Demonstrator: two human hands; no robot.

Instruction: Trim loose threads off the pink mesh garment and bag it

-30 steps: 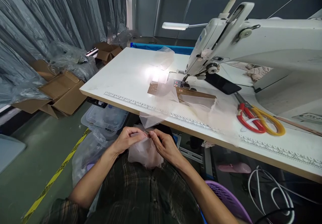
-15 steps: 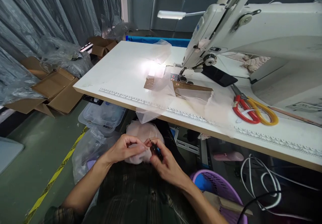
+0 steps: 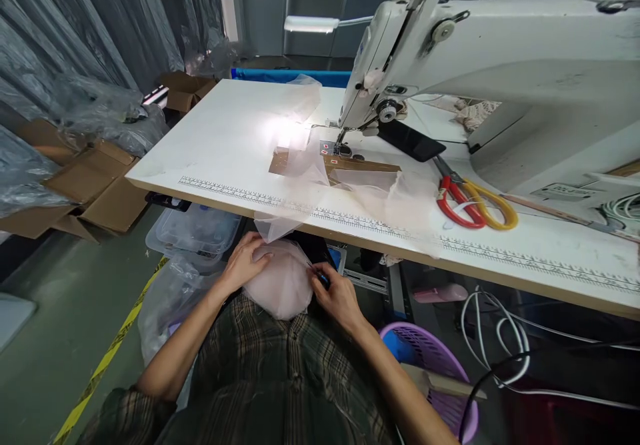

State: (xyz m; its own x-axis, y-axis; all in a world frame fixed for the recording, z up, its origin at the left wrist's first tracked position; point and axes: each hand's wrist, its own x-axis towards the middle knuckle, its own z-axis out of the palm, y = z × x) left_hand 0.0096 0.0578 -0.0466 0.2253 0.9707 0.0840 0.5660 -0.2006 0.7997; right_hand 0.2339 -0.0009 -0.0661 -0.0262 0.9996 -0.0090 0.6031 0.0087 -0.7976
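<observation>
A bundle of sheer pale pink fabric (image 3: 280,288) lies in my lap below the table's edge. My left hand (image 3: 245,262) rests curled on the bundle's upper left and grips it. On the bundle's right side, my right hand (image 3: 336,296) is closed on a small dark tool with a blue part (image 3: 321,277), its tip touching the fabric. More of the sheer fabric (image 3: 370,195) is spread on the white table (image 3: 225,138) under the needle of the white sewing machine (image 3: 450,52), over a brown card strip (image 3: 350,164).
Red and yellow scissors (image 3: 470,202) and a black phone (image 3: 411,140) lie on the table right of the needle. Under the table are a clear plastic bin (image 3: 197,232), a purple basket (image 3: 430,365) and white cables (image 3: 500,345). Cardboard boxes (image 3: 95,185) sit on the floor at left.
Both hands pinched the fabric together near the middle a second ago; now they are apart, the left on the bundle's top left, the right holding the small tool. The view shifted right.
</observation>
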